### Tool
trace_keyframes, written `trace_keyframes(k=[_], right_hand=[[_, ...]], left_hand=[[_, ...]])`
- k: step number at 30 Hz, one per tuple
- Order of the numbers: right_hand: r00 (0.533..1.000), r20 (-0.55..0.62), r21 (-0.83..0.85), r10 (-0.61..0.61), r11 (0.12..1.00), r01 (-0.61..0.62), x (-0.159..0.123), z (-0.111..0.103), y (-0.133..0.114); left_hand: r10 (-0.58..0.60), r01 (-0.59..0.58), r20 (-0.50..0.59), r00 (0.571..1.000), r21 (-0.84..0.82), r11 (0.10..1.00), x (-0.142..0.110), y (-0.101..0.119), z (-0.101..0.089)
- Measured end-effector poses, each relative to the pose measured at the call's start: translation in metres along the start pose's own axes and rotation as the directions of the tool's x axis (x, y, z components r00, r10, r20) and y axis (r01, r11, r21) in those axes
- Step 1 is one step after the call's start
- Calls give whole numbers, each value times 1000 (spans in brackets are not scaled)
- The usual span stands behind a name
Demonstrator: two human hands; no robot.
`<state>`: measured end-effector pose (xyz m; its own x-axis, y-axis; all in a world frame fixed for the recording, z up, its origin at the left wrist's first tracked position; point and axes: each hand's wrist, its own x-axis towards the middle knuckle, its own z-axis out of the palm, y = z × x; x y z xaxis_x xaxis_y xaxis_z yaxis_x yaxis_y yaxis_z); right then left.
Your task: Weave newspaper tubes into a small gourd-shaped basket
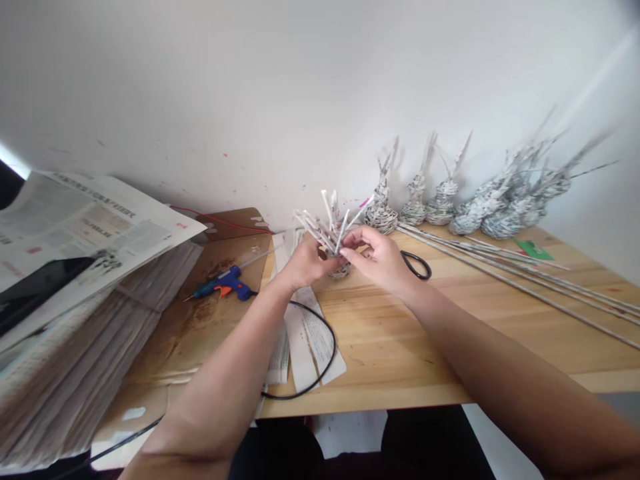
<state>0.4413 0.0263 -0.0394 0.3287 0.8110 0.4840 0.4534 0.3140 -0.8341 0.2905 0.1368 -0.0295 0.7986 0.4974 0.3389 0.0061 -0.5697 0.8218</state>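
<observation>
Head view: the person's left hand (311,261) and right hand (377,257) meet at a small woven paper piece (341,271), which sits toward the back edge of the wooden bench (395,360), around the middle of its length. The left fingers are bent in close to the thumb, with only a narrow gap, and grip the piece from its left side. On the right hand, thumb and forefinger reach in from the other side, nearly together, their tips on the piece at the foot of its paper sticks (320,230); the remaining fingers curl loosely. Exactly which strip lies between those right tips cannot be made out. The sticks fan upward above both hands.

Just beside the right hand lies a black loop (416,265). Farther right, long paper rods (500,267) run from the back edge toward the bench's right edge, and bulbous woven figures (383,215) stand along the back edge. Left of the left hand, a blue glue gun (223,285) rests on brown cardboard (200,333).
</observation>
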Motion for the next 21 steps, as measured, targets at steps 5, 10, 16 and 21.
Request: trace_keyframes(k=[5,10,16,21], right_hand=[[999,-36,23,34,999,-33,3,-2,-2],[998,-55,-4,23,1000,-24,2,-2,-1],[991,-109,-88,-79,994,70,-1,-1,5],[985,-108,-132,-135,984,121,-2,0,3]], left_hand=[[-47,42,-20,999,-209,977,4,-8,2],[-33,29,-20,999,-206,978,4,-11,4],[-28,26,-21,999,-98,995,4,-8,5],[-37,38,-44,998,25,999,3,-4,8]])
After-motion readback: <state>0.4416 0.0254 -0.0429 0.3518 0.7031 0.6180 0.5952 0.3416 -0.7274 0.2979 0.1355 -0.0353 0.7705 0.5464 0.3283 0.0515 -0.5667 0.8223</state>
